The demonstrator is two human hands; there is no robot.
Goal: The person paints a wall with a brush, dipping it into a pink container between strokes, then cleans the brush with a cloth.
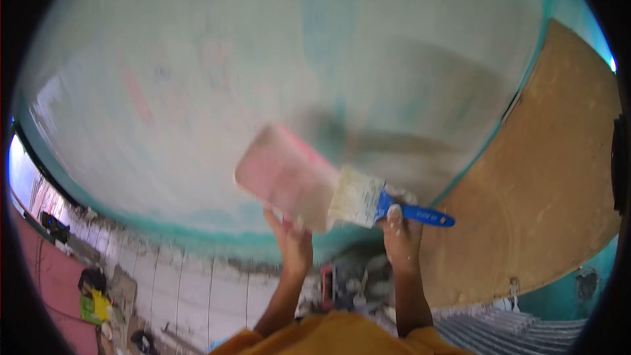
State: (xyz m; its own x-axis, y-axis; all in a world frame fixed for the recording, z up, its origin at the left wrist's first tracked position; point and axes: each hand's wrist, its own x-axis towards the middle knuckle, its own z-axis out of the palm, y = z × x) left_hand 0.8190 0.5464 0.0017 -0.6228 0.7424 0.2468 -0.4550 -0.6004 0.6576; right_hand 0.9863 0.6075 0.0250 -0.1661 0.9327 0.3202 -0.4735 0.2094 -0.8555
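Note:
My left hand [294, 240] holds a pink container [286, 174] by its lower edge, its surface smeared with whitish paint. My right hand [402, 233] is closed round a wide paintbrush [358, 197] with a blue handle and pale, paint-covered bristles pointing left. The bristle end touches or overlaps the container's right edge; which of the two I cannot tell. White spots mark the fingers of my right hand. Behind both hands stands a wall [263, 66] with a thin whitish coat over teal, with pink patches.
A brown board [526, 190] leans at the right. White floor tiles [194, 283] run along the wall's foot. Assorted items, including a yellow object [101, 305], lie at the lower left. Corrugated sheets [513, 332] are at the lower right, and dark clutter lies between my arms.

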